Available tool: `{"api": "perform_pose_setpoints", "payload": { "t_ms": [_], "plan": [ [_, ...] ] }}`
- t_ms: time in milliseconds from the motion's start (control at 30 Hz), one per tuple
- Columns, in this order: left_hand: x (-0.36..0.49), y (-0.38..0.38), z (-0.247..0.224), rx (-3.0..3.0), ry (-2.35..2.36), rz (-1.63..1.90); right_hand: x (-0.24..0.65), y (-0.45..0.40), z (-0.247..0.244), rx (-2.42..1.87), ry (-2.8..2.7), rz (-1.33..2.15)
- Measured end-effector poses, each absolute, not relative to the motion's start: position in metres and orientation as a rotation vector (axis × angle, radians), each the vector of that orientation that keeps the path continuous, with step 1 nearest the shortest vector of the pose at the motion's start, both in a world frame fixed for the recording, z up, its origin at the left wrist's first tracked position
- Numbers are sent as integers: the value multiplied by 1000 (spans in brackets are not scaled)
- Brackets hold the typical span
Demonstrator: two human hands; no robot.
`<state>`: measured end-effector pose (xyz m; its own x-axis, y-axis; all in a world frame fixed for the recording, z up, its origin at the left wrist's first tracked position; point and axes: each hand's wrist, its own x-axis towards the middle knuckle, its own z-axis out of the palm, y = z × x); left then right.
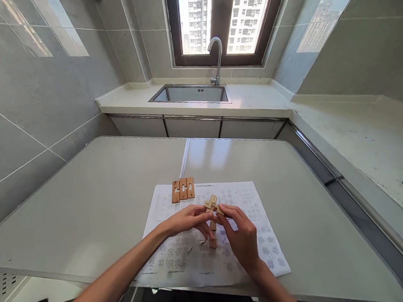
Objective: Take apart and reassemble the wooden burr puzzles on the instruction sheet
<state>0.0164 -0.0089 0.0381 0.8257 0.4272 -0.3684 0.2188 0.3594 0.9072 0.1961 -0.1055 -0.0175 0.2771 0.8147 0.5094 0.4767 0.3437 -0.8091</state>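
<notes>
Both hands meet over a printed sheet point(270, 246) covered in small line diagrams. My left hand point(194, 218) has its fingers closed on the left side of a small wooden interlocking puzzle point(212, 205), made of crossed light-brown blocks. From the right, my right hand point(240, 233) pinches the puzzle's lower right block between thumb and fingers. Below the puzzle, a wooden block point(213, 243) shows partly behind my left fingers; whether it touches them I cannot tell. Three flat wooden pieces with cut-out slots point(183, 190) lie side by side at the sheet's upper left edge.
The sheet lies on a pale table point(99, 206) with a seam down its middle. Beyond it, a counter holds a sink point(188, 94) and a faucet point(219, 60) under a window. Another counter point(363, 138) runs along the right, and a tiled wall point(43, 87) stands left.
</notes>
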Motion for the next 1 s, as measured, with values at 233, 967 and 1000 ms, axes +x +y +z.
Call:
{"api": "perform_pose_setpoints", "payload": {
  "t_ms": [233,967,1000],
  "plan": [
    [24,12,18,1267,572,186,199,-86,-32,-1301,-1274,379],
    [29,37,-7,1328,517,446,198,-65,-28,-1265,-1346,442],
    [28,37,-7,1333,524,449,197,-65,-29,-1278,-1306,508]
  ]
}}
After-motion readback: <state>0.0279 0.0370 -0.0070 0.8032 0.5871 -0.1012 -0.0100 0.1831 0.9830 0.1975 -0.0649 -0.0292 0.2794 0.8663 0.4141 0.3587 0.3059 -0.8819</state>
